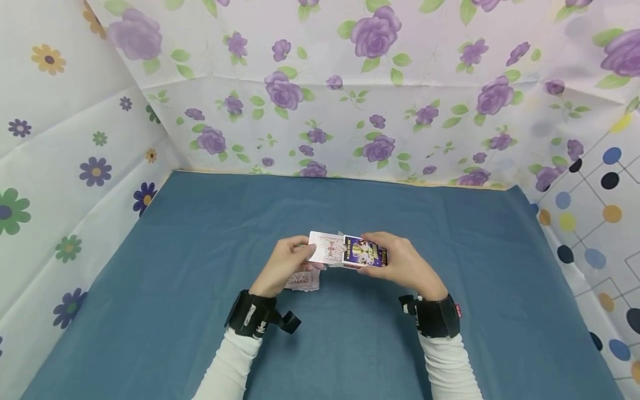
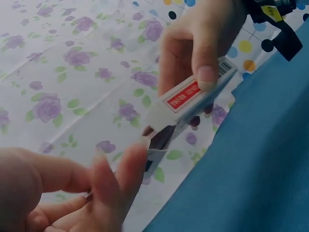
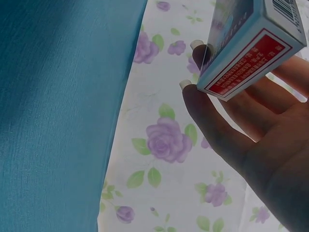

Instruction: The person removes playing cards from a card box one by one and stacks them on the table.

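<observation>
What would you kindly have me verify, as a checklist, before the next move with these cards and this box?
1. Right grip holding the small purple-and-gold printed cardboard box: ok.
2. Left grip holding the white, red-patterned rectangular paper cards: ok.
3. Box's end towards those cards open: ok.
4. Held cards wholly inside the box: not ok, they show outside it.
5. No cards on the blue fabric cloth: not ok, a patterned pile lies there.
6. Pile's card count: cannot tell.

I wore white, wrinkled sleeves (image 1: 231, 360), black wristbands (image 1: 438, 318) with jutting straps (image 1: 289, 322) — a red tag (image 1: 458, 310) on the right one
</observation>
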Available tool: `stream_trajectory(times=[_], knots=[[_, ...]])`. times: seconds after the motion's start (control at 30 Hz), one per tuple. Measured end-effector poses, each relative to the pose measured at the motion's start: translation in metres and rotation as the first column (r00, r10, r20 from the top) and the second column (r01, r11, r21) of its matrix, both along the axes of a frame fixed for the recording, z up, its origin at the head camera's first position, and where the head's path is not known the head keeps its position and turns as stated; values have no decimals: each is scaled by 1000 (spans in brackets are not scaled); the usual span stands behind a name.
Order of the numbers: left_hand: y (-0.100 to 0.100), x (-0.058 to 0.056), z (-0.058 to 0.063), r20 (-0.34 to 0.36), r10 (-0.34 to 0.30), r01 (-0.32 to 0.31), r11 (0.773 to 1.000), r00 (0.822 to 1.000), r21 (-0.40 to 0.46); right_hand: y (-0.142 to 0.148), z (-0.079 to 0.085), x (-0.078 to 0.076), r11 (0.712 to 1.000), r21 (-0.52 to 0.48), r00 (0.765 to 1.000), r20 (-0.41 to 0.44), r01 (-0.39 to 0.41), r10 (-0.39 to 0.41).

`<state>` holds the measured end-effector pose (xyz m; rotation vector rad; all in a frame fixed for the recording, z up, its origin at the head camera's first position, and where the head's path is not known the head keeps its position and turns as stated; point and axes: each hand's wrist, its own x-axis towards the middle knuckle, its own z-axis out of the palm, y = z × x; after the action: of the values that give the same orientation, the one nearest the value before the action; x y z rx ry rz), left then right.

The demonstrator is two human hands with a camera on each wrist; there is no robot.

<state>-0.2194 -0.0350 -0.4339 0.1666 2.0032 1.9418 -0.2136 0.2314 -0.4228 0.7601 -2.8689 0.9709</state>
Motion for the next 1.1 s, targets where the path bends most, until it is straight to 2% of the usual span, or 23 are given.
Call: stream_trajectory(times=[0.23, 0.4, 0.53, 0.63, 0.8, 0.97, 1.1], knots=[[-25, -4, 4, -12, 46, -46, 998, 999, 45, -1, 1, 0, 1000, -3, 1000, 19, 7, -7], [-47, -8, 2, 28, 99, -101, 994, 995, 52, 0, 1, 0, 1000, 0, 999, 30, 17, -17], [-60, -14, -9, 48, 175, -174, 984, 983, -24, -1, 2, 1, 1000, -5, 1000, 29, 9, -9], [-64, -19, -21, 63, 230, -221, 967, 971, -124, -1, 1, 1, 1000, -7, 999, 32, 7, -7], [-62, -25, -41, 71, 288, -262, 931, 955, -255, 0, 0, 0, 1000, 2, 999, 35, 9, -9], [-57, -24, -52, 7, 345, -325, 890, 939, -319, 0, -1, -1, 1000, 5, 999, 32, 5, -6], [-55, -21, -56, -53, 370, -365, 867, 928, -338, -1, -2, -2, 1000, 2, 1000, 27, 7, -7]])
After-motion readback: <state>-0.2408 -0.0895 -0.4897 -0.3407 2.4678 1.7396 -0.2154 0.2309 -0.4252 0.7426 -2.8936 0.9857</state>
